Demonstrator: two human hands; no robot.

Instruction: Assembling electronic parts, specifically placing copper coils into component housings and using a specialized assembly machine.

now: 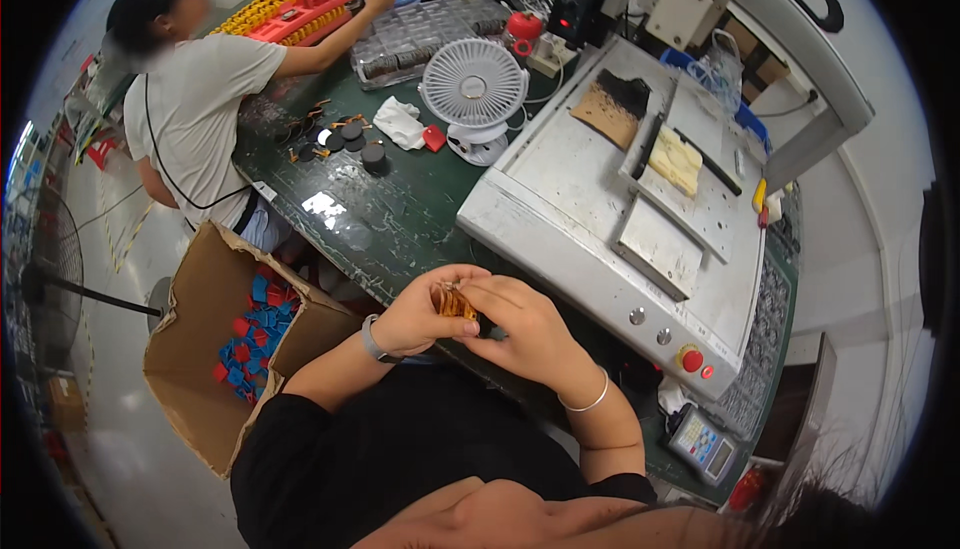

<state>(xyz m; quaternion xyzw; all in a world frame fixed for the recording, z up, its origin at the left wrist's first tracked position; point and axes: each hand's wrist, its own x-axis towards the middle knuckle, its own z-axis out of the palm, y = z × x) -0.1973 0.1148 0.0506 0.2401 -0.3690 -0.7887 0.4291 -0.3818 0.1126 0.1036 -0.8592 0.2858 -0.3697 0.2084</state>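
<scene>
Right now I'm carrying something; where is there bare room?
The green table looks bare beyond the left hand, between the black discs and grey machine; so does the machine's top in front of the brown pad. It is crowded around the white fan and clear trays.

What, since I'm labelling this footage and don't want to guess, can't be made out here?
Head view: how many orange-brown parts there are; the left hand and right hand partly cover them.
Head view: the floor of the cardboard box, under red and blue pieces.
Head view: button markings on the keypad device, too small.
</scene>
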